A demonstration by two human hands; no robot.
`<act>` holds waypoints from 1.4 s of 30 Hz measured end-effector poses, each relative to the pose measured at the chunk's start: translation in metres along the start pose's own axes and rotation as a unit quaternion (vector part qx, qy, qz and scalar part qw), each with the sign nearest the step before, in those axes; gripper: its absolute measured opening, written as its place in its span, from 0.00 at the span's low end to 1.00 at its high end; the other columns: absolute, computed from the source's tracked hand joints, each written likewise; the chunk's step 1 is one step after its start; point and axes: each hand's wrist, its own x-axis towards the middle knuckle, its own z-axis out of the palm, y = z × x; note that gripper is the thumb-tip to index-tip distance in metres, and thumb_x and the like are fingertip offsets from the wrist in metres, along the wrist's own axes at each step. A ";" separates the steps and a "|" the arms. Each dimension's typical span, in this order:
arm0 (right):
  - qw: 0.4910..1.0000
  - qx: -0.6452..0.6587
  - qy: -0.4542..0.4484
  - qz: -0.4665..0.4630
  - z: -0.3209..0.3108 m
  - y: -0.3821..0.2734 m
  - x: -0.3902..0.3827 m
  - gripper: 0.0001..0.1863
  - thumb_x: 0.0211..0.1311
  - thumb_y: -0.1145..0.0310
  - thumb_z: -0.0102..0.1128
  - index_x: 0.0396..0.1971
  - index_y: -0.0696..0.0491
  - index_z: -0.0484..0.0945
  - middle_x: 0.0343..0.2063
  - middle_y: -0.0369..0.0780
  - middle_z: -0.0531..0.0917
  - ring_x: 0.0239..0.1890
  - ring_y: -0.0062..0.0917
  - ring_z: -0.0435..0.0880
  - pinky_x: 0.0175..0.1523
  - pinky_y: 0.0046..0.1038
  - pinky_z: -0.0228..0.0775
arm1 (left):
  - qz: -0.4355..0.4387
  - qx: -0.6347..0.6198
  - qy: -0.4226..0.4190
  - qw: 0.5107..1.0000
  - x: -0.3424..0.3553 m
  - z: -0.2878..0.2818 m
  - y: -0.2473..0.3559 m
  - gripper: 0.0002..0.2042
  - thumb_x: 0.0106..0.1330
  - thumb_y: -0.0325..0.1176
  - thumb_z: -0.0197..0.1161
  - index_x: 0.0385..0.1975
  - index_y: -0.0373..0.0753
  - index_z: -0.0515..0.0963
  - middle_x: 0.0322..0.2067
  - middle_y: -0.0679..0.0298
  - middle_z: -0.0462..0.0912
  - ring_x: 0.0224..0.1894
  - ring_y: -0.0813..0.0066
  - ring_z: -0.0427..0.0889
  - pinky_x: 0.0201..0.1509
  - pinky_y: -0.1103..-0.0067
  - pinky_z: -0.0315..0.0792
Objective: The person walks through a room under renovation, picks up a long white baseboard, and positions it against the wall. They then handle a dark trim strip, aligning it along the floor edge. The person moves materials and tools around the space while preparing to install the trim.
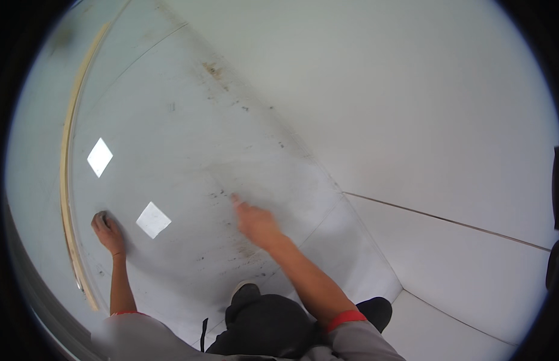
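My left hand (110, 233) rests on the grey surface at the left with its fingers curled. A small dark grey thing shows among its fingers, too little to name. My right hand (257, 224) is lower centre, its index finger stretched toward dark specks on the surface and the other fingers folded in. Its fingertip is slightly blurred, and I see nothing held there. To the right of my left hand is a white diamond-shaped patch (153, 220) with faint marks. Another, brighter white diamond (99, 157) shows above that hand. Whether these are flat pieces or reflected light I cannot tell.
A long pale wooden strip (66, 162) runs along the left. Brownish stains (213, 70) and scattered dark specks mark the grey surface. Smooth pale panels (436, 120) fill the right, with a dark seam (442, 219) between them. My dark-clothed knee (270, 325) is at the bottom.
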 end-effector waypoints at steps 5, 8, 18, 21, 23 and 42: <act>0.992 0.015 -0.010 0.123 -0.045 0.061 -0.035 0.25 0.57 0.69 0.56 0.56 0.59 0.69 0.49 0.52 0.76 0.41 0.45 0.82 0.41 0.42 0.77 | -0.032 0.010 0.016 0.999 -0.002 -0.008 0.013 0.12 0.66 0.27 0.54 0.47 0.33 0.74 0.50 0.50 0.73 0.52 0.51 0.73 0.55 0.65 0.70; 0.989 -0.068 -0.023 0.132 -0.013 0.050 -0.057 0.21 0.59 0.68 0.55 0.52 0.60 0.70 0.47 0.53 0.77 0.40 0.47 0.82 0.42 0.43 0.77 | -0.025 0.000 0.014 1.000 0.007 -0.013 0.014 0.12 0.66 0.26 0.54 0.48 0.33 0.74 0.49 0.50 0.73 0.52 0.51 0.73 0.55 0.66 0.71; 0.986 -0.029 0.053 -0.154 0.030 -0.071 -0.036 0.14 0.58 0.68 0.56 0.43 0.55 0.75 0.38 0.45 0.80 0.37 0.41 0.81 0.40 0.40 0.76 | -0.032 -0.030 0.017 0.999 0.009 -0.032 0.012 0.11 0.65 0.25 0.54 0.47 0.33 0.74 0.49 0.50 0.73 0.51 0.50 0.74 0.54 0.65 0.71; 0.987 -0.058 0.096 0.113 -0.041 -0.010 0.009 0.14 0.56 0.71 0.58 0.44 0.56 0.74 0.36 0.45 0.78 0.35 0.40 0.81 0.38 0.40 0.75 | -0.049 -0.026 0.023 0.998 0.006 -0.034 0.008 0.11 0.66 0.25 0.54 0.47 0.33 0.74 0.49 0.50 0.73 0.51 0.50 0.74 0.54 0.65 0.71; 0.989 -0.089 0.088 0.082 -0.035 -0.005 0.020 0.14 0.56 0.71 0.57 0.43 0.56 0.73 0.35 0.46 0.77 0.36 0.41 0.80 0.38 0.40 0.75 | -0.055 -0.042 0.013 0.998 0.011 -0.028 0.014 0.11 0.66 0.25 0.54 0.47 0.32 0.74 0.49 0.50 0.73 0.51 0.50 0.74 0.54 0.65 0.71; 0.921 -0.353 0.004 -0.165 -0.249 -0.006 0.064 0.06 0.57 0.73 0.55 0.34 0.55 0.71 0.32 0.44 0.77 0.35 0.38 0.82 0.36 0.37 0.78 | -0.088 -0.037 -0.007 0.995 0.020 -0.029 0.024 0.14 0.63 0.25 0.53 0.48 0.33 0.73 0.51 0.49 0.73 0.54 0.49 0.73 0.57 0.64 0.71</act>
